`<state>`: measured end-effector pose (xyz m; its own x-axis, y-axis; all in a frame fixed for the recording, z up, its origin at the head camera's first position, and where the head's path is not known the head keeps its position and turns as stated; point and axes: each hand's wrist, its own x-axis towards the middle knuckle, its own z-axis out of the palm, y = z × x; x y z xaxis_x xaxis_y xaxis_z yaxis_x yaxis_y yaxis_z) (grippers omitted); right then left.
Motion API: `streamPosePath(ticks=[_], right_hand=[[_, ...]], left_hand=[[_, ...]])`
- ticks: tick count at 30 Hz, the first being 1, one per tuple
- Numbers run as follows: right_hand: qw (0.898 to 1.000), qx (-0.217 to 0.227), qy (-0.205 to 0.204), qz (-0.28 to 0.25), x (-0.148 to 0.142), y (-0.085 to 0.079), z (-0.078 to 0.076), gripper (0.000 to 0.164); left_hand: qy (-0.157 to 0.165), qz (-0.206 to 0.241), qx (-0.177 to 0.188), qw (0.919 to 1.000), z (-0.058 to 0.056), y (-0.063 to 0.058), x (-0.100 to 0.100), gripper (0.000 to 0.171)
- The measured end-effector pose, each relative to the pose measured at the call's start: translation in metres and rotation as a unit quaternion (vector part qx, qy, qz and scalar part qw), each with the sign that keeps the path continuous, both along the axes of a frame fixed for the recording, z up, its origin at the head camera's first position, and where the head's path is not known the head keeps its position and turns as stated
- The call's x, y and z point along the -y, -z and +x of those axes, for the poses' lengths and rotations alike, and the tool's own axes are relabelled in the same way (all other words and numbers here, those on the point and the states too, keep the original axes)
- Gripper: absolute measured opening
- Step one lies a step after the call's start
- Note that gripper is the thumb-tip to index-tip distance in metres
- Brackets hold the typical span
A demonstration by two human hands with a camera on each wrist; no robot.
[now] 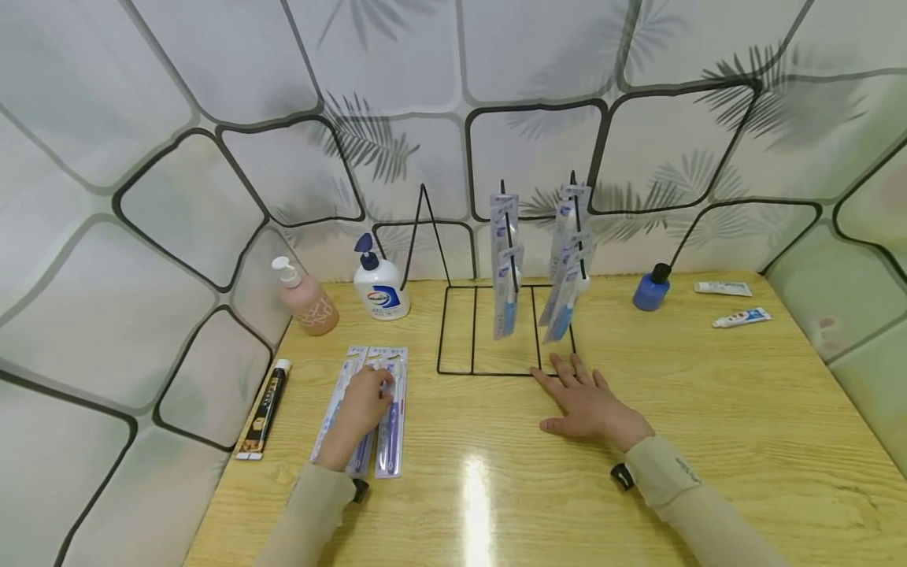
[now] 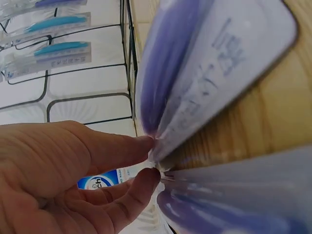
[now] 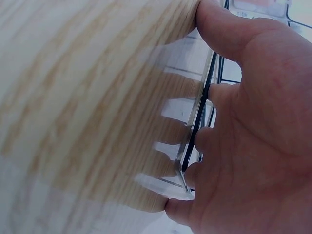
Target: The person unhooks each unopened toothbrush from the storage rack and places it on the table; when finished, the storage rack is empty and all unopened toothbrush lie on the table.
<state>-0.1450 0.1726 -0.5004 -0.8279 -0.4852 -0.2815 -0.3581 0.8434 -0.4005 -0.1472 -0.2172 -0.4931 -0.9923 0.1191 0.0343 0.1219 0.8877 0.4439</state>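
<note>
Several toothbrushes in clear blister packs lie side by side on the table's left part. Above them, my left hand (image 1: 363, 403) pinches the edge of a packaged toothbrush (image 2: 168, 63) between thumb and fingertips; a purple handle shows through the plastic. Another purple toothbrush pack (image 2: 229, 204) is close by in the left wrist view, partly out of frame. My right hand (image 1: 588, 403) lies palm down with fingers spread, fingertips at the front bar of a black wire rack (image 1: 489, 374). More toothbrush packs (image 1: 505, 307) hang from two of the rack's prongs.
Left of the rack stand a white pump bottle (image 1: 383, 291) and a pink pump bottle (image 1: 309, 303). A black toothpaste tube (image 1: 264, 413) lies at the left edge. To the right are a blue bottle (image 1: 650, 291) and two small tubes, one white and blue (image 1: 742, 318).
</note>
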Motion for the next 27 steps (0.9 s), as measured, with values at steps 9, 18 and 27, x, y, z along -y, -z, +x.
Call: streamPosePath(ticks=[9,18,27], right_hand=[[1.000,0.003,-0.004,0.003,0.002,0.003,0.000,0.088],[1.000,0.002,0.002,0.003,-0.001,0.001,-0.001,0.088],[1.000,0.002,0.001,0.010,-0.001,-0.001,0.000,0.087]], left_hand=[[0.014,-0.032,-0.045,0.9984,0.001,-0.010,-0.021,0.029],[0.263,-0.054,0.035,0.9626,-0.016,-0.002,-0.077,0.071],[0.206,-0.157,0.151,0.9540,-0.013,0.010,-0.100,0.080]])
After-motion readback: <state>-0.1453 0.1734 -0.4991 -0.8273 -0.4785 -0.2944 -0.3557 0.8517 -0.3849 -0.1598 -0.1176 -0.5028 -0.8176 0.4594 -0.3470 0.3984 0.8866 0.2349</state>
